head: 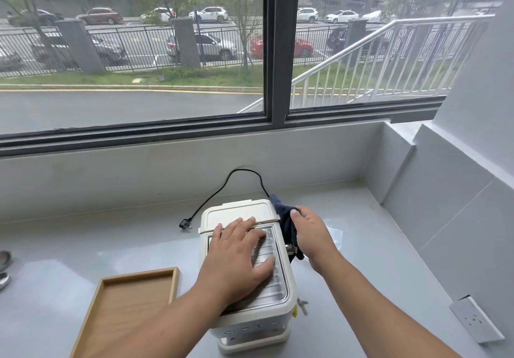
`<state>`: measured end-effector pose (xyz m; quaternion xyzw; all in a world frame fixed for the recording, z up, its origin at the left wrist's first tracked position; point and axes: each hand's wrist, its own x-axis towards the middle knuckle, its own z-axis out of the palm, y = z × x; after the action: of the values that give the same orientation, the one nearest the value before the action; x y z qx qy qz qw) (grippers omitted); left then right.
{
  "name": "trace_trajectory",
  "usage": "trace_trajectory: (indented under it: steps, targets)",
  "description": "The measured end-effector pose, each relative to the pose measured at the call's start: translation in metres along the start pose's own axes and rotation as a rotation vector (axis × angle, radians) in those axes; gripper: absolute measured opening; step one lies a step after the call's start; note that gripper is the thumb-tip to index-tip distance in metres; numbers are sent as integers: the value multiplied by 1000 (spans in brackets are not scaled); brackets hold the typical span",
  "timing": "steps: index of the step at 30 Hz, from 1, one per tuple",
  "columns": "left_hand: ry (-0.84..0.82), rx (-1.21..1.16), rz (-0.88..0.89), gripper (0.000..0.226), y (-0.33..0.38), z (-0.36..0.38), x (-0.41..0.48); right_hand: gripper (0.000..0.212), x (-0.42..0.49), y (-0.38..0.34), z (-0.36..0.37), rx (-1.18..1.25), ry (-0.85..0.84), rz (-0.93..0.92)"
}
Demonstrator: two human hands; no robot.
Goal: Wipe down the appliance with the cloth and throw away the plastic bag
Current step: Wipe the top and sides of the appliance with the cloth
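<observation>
A cream-white appliance with a ribbed metal top plate stands on the grey counter in the middle of the head view. My left hand lies flat on the metal plate, fingers spread, holding nothing. My right hand presses a dark blue cloth against the appliance's right side. A clear plastic bag lies flat on the counter just right of my right hand, partly hidden by it.
A black power cord with its plug runs from the appliance to the back left. A wooden tray sits at the front left. A wall socket is on the right wall. Metal objects show at the left edge.
</observation>
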<state>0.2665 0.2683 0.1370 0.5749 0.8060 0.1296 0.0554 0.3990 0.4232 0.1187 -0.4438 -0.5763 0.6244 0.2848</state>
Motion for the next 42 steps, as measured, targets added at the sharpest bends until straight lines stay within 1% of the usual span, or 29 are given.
trace_trajectory:
  steps: [3,6,9,12,17,20,23,26,27,29,30,32,34,38,42]
  targets:
    - [5,-2,2,68,-2,1,-1,23,-5,-5,1,-23,-2,-24]
    - [5,0,3,69,-3,2,0,23,-10,-7,2,-55,29,-62]
    - [-1,-6,2,70,-3,3,0,25,-13,-13,2,-37,68,-87]
    - [7,-7,5,71,-3,3,1,24,-14,-23,6,-64,35,-94]
    - [16,-39,4,71,-5,3,0,21,-19,-27,12,-216,-3,-151]
    - [18,-77,2,70,-8,4,2,18,-26,-28,16,-406,2,-269]
    - [48,-193,13,61,-12,2,4,19,-33,-30,22,-585,-25,-373]
    - [136,-430,-56,45,-17,-3,6,26,-39,-30,25,-684,-41,-406]
    - [163,-502,-107,44,-18,-5,7,28,-41,-30,26,-699,-43,-422]
    - [197,-618,-205,49,-23,-10,8,31,-47,-30,30,-716,-55,-470]
    - [205,-646,-226,52,-26,-13,8,32,-49,-30,33,-724,-64,-490]
    - [213,-639,-195,55,-32,-18,9,34,-52,-29,37,-751,-95,-512]
    - [198,-592,-121,55,-39,-24,9,35,-55,-28,43,-765,-157,-529]
    - [112,-429,49,44,-52,-32,5,26,-65,-29,57,-757,-239,-594]
    - [63,-358,104,37,-63,-40,-8,25,-73,-30,63,-771,-284,-600]
